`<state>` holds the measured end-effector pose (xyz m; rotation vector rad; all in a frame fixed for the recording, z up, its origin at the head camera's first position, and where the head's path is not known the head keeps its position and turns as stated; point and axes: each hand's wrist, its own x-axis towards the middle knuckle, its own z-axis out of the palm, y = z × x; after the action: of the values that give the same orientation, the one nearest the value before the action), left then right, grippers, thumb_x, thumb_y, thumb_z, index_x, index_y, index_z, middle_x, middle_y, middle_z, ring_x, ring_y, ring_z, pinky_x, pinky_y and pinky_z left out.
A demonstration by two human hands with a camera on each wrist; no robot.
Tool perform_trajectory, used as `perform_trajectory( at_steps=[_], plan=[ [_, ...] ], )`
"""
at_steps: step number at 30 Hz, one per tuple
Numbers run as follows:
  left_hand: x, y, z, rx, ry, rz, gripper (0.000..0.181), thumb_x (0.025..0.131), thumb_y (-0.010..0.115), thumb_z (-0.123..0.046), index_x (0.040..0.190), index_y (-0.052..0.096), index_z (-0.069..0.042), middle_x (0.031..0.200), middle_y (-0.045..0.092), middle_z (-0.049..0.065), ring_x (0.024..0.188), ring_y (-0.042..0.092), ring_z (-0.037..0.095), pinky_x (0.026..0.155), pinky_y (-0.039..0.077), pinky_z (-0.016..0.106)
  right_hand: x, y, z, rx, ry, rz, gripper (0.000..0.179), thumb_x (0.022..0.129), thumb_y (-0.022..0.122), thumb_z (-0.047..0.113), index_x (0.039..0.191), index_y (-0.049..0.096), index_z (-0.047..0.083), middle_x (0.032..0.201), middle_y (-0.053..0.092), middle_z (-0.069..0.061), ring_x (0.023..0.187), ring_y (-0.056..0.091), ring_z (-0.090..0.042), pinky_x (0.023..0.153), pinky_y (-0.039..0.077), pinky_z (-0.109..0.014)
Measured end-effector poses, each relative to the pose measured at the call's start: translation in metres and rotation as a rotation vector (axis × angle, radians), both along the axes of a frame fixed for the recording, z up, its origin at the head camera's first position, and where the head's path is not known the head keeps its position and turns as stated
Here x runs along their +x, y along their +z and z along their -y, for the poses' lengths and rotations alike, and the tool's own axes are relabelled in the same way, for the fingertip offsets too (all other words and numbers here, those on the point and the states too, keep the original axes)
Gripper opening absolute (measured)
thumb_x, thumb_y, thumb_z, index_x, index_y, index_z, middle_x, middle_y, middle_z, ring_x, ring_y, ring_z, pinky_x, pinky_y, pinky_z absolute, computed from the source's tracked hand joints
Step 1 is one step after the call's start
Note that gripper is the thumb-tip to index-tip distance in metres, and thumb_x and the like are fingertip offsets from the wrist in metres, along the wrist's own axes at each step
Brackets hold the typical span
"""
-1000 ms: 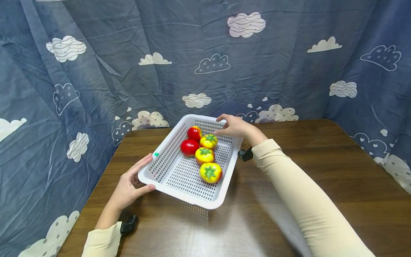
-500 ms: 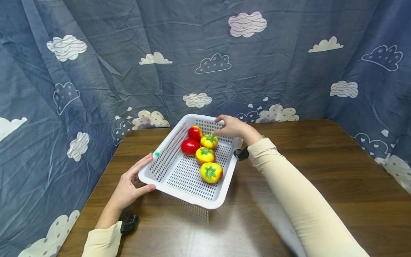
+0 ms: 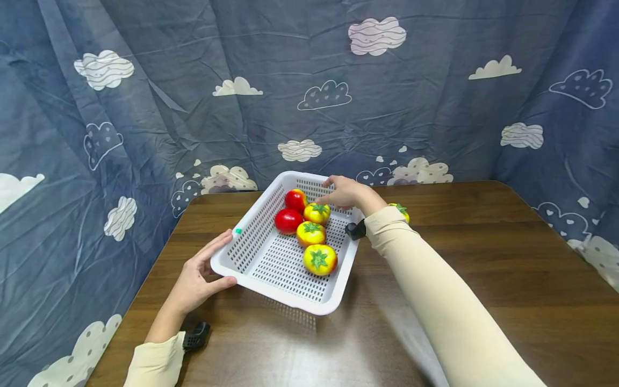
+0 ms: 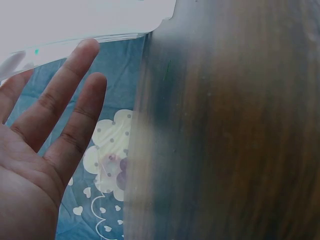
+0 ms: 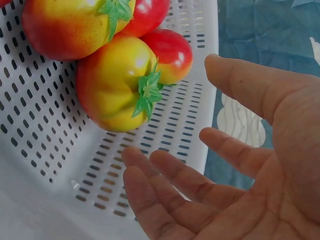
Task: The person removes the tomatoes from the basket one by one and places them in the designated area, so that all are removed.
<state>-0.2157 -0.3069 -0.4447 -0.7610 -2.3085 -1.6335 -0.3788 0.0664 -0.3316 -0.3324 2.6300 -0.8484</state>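
Note:
A white perforated plastic basket (image 3: 271,287) stands on the table with several toy tomatoes inside. Three show yellow skin and green leaf tops, such as the front tomato (image 3: 320,260); the red tomato (image 3: 288,221) lies at their left. My left hand (image 3: 195,279) touches the basket's near left corner, thumb and straight fingers spread along two sides. Over the far right corner of the basket hovers my right hand (image 3: 345,192), its fingers loosely spread and holding nothing. In the right wrist view a yellow-red tomato (image 5: 112,85) lies just beyond its fingertips.
Another leaf-topped tomato (image 3: 405,214) sits on the brown wooden table (image 3: 483,258), partly hidden behind the right sleeve (image 3: 425,279). A blue cloth with cloud prints (image 3: 271,129) hangs along the table's back and sides.
My right forearm has shifted a little to the left, uncovering part of the tomato on the table behind the sleeve. The left hand and the basket stay in place.

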Motion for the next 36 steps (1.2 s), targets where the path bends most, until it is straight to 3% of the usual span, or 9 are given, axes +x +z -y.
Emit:
perform_trajectory(
  at_steps=[3,11,23,31,36],
  plan=[
    [-0.001,-0.001,0.000,0.004,-0.008,-0.004,0.087,0.079,0.085,0.015,0.157,0.050,0.002,0.171,0.038,0.024,0.125,0.069,0.007,0.090,0.061,0.020,-0.001,-0.001,0.002,-0.002,-0.012,0.034,0.071,0.102,0.071,0.039,0.159,0.043,0.007,0.138,0.057,-0.018,0.096,0.058,-0.027,0.080,0.051,-0.032],
    [-0.001,-0.001,0.000,0.000,-0.006,0.000,0.087,0.079,0.086,0.015,0.157,0.050,0.001,0.171,0.038,0.023,0.126,0.068,0.007,0.092,0.060,0.020,-0.003,-0.004,0.007,-0.025,-0.048,0.103,0.073,0.103,0.070,0.038,0.162,0.039,0.007,0.154,0.050,-0.019,0.115,0.062,-0.035,0.101,0.057,-0.043],
    [-0.001,0.001,0.001,-0.005,0.000,0.004,0.086,0.080,0.086,0.013,0.157,0.050,0.001,0.171,0.038,0.023,0.125,0.069,0.006,0.092,0.060,0.019,-0.006,-0.010,0.014,-0.028,-0.038,0.137,0.073,0.102,0.071,0.038,0.159,0.040,0.003,0.154,0.053,-0.020,0.123,0.065,-0.038,0.108,0.058,-0.046],
    [0.000,0.002,0.000,-0.015,0.007,0.007,0.086,0.080,0.087,0.012,0.158,0.051,0.000,0.171,0.039,0.022,0.124,0.070,0.008,0.090,0.061,0.020,-0.005,-0.015,0.016,-0.053,-0.050,0.159,0.071,0.103,0.070,0.035,0.159,0.040,0.002,0.149,0.054,-0.018,0.106,0.063,-0.031,0.105,0.057,-0.046],
    [0.000,0.002,0.000,-0.007,0.002,0.010,0.086,0.080,0.086,0.012,0.157,0.050,0.001,0.171,0.039,0.022,0.124,0.070,0.008,0.090,0.061,0.020,-0.005,-0.018,0.017,-0.058,-0.064,0.162,0.072,0.102,0.071,0.033,0.159,0.040,0.002,0.150,0.053,-0.019,0.119,0.063,-0.038,0.110,0.055,-0.049]
  ],
)
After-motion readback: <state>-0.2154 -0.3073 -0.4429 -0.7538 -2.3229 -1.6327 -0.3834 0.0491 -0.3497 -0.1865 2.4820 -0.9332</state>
